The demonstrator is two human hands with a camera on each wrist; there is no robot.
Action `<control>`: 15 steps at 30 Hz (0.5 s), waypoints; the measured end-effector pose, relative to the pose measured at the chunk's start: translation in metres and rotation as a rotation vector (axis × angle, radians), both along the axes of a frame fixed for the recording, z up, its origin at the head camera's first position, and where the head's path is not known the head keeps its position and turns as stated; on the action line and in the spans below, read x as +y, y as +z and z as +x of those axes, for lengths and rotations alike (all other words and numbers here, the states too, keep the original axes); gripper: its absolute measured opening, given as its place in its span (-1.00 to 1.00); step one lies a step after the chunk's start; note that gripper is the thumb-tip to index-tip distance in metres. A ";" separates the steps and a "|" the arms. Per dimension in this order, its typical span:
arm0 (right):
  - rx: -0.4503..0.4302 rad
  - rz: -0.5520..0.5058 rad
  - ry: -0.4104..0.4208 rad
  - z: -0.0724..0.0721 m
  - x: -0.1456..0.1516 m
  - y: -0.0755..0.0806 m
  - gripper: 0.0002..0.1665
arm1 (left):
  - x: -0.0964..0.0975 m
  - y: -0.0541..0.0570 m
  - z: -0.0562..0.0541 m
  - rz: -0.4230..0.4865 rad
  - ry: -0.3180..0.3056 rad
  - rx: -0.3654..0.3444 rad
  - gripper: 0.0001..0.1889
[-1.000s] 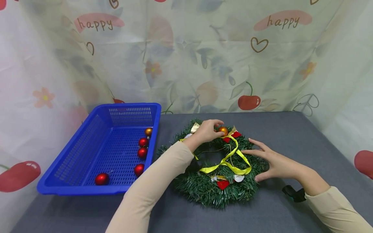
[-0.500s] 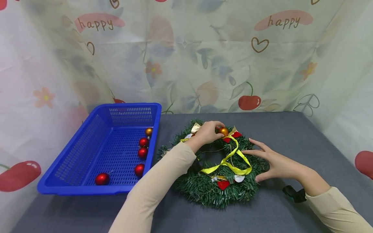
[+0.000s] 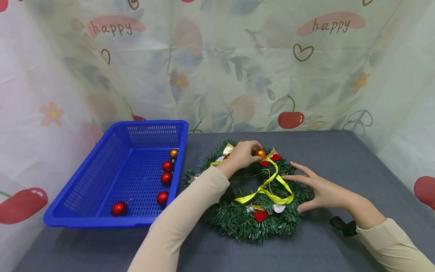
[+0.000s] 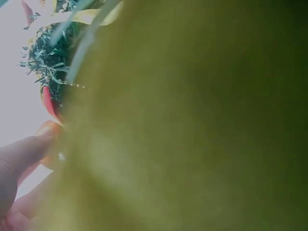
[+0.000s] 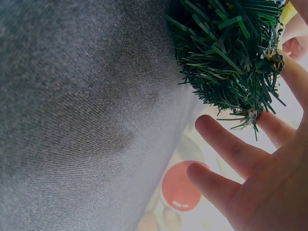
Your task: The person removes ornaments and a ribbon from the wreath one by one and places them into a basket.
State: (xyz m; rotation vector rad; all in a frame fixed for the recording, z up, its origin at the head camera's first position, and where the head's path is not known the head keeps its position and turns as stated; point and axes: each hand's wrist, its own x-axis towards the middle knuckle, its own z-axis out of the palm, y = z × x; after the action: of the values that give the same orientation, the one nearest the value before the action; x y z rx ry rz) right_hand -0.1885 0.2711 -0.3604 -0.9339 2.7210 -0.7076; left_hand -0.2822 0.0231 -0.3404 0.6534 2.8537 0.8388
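Rectangular blue plastic basket (image 3: 81,221) left; small shiny orange-gold bauble (image 3: 260,153) at far side of bushy green tinsel wreath (image 3: 251,228) right.

In basket, four glossy red baubles (image 3: 119,209), one gold ball (image 3: 173,153); beige sleeve (image 3: 190,211) across wreath's left part; blurred yellow-green mass (image 4: 192,120) blocking most of left wrist view. Beneath, grey cloth-covered table (image 3: 323,151); behind, cherry-printed curtain (image 3: 217,87). Left hand (image 3: 240,154) pinching orange-gold bauble between thumb and fingers. On wreath, looped yellow ribbon (image 3: 242,198), red-and-white trimmings (image 3: 260,216). Right hand (image 3: 326,192) spread wide, holding nothing, some fingertips touching wreath's right edge.
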 end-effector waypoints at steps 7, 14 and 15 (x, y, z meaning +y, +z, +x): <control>-0.006 0.003 -0.005 0.000 0.000 -0.001 -0.02 | -0.004 0.006 0.002 0.042 -0.022 0.026 -0.65; -0.013 -0.005 -0.003 0.000 0.000 0.000 -0.03 | -0.008 0.017 0.007 0.053 -0.067 0.032 -0.65; -0.013 -0.007 -0.002 0.000 0.000 0.000 -0.03 | -0.008 0.019 0.008 0.057 -0.073 0.031 -0.65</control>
State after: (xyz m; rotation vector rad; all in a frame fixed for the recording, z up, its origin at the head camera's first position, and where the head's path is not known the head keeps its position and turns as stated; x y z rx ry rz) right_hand -0.1890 0.2711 -0.3599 -0.9241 2.7103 -0.7213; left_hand -0.2743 0.0146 -0.3218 0.7796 2.8229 0.9099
